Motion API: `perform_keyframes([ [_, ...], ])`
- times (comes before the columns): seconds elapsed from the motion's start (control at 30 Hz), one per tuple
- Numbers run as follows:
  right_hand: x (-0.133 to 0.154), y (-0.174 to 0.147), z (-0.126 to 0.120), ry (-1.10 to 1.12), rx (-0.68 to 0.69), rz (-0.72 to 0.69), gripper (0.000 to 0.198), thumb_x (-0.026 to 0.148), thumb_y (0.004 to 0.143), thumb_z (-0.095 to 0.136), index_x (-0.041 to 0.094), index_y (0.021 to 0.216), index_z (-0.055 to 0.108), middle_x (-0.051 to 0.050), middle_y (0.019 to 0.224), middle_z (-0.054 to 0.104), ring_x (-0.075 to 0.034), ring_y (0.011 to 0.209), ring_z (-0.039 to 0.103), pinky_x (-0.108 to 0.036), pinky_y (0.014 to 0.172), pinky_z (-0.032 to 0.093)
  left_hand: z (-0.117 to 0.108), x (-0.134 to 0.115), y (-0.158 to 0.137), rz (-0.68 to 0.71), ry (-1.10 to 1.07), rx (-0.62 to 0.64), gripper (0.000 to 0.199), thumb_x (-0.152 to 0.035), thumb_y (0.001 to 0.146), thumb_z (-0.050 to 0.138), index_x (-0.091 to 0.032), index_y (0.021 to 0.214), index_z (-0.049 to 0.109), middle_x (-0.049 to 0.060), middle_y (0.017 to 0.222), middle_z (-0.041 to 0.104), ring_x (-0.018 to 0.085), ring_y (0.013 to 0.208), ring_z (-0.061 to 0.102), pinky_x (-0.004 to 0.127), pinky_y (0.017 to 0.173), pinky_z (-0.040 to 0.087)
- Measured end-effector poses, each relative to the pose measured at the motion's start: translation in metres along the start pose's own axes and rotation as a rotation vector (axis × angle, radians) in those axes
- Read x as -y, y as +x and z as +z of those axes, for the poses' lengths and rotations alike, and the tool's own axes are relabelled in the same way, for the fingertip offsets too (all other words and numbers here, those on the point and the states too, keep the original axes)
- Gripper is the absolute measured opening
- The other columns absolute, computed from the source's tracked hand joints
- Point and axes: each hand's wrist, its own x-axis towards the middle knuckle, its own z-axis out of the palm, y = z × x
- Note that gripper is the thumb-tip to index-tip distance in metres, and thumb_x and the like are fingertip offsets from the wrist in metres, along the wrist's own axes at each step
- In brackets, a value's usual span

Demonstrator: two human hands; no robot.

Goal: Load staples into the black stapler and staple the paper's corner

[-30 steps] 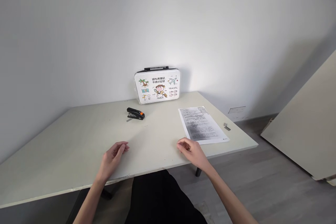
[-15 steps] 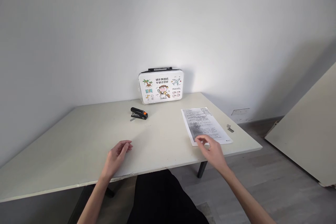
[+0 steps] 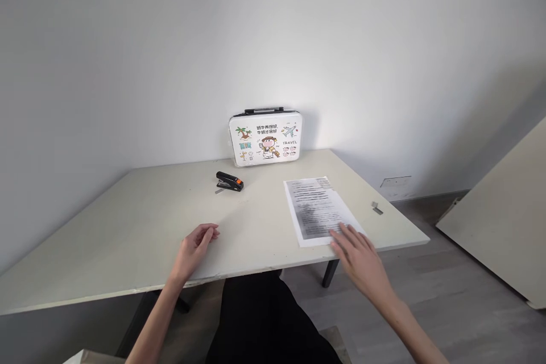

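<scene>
My right hand [image 3: 360,259] lies with its fingers stretched out on the lower right corner of a printed sheet of paper [image 3: 313,210]. The fingers hide that corner. My left hand [image 3: 195,250] rests at the table's front edge, its fingers loosely curled together with the thumb over them and nothing visible inside. Beyond it stands a black stapler [image 3: 229,181] with an orange patch, its jaws apart. A small grey strip [image 3: 219,191] lies beside the stapler. Two small grey pieces [image 3: 377,210], which look like staple strips, lie to the right of the paper.
A white case [image 3: 267,139] with cartoon prints and a black handle stands upright against the wall at the back of the white table [image 3: 128,227]. A light panel [image 3: 499,222] stands on the floor at the right. A wall plate [image 3: 396,182] is low on the wall.
My right hand has opened from a pinch, spread its fingers and moved slightly right and down. The paper has shifted left and toward me. The left hand has stayed nearly still.
</scene>
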Motion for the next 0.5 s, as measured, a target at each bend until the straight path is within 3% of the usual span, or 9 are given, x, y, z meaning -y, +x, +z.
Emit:
perform_keyframes([
  [0.13,0.06,-0.009,0.01,0.126,0.021,-0.096,0.043,0.047,0.108,0.048,0.034,0.147,0.063,-0.005,0.161,0.053,-0.037,0.149,0.049,-0.063,0.118,0.045,-0.001,0.002,-0.001,0.008,0.141,0.021,0.054,-0.069,0.097,0.051,-0.021,0.112,0.073,0.01,0.107,0.079,0.028,0.1,0.076,0.039,0.089,0.06],
  [0.23,0.112,-0.011,0.021,0.217,0.048,-0.131,0.041,0.044,0.108,0.05,0.035,0.145,0.064,-0.006,0.16,0.054,-0.039,0.15,0.048,-0.066,0.117,0.044,0.001,0.002,-0.001,0.091,0.263,0.025,0.049,-0.063,0.099,0.05,-0.024,0.114,0.074,0.01,0.123,0.076,0.03,0.112,0.072,0.039,0.086,0.06],
  [0.4,0.183,-0.006,0.027,0.337,0.11,-0.191,0.035,0.043,0.107,0.053,0.034,0.137,0.069,-0.009,0.153,0.061,-0.041,0.142,0.055,-0.067,0.111,0.049,0.008,0.01,0.001,0.284,0.361,0.003,0.047,-0.062,0.099,0.054,-0.024,0.121,0.072,0.01,0.139,0.07,0.033,0.141,0.055,0.052,0.12,0.043],
  [0.5,0.194,-0.001,0.019,0.489,0.178,-0.226,0.035,0.04,0.107,0.052,0.034,0.138,0.067,-0.008,0.147,0.065,-0.035,0.138,0.058,-0.058,0.109,0.056,0.009,0.016,-0.001,0.308,0.394,0.017,0.051,-0.063,0.097,0.057,-0.023,0.125,0.07,0.011,0.144,0.066,0.034,0.146,0.05,0.054,0.123,0.039],
])
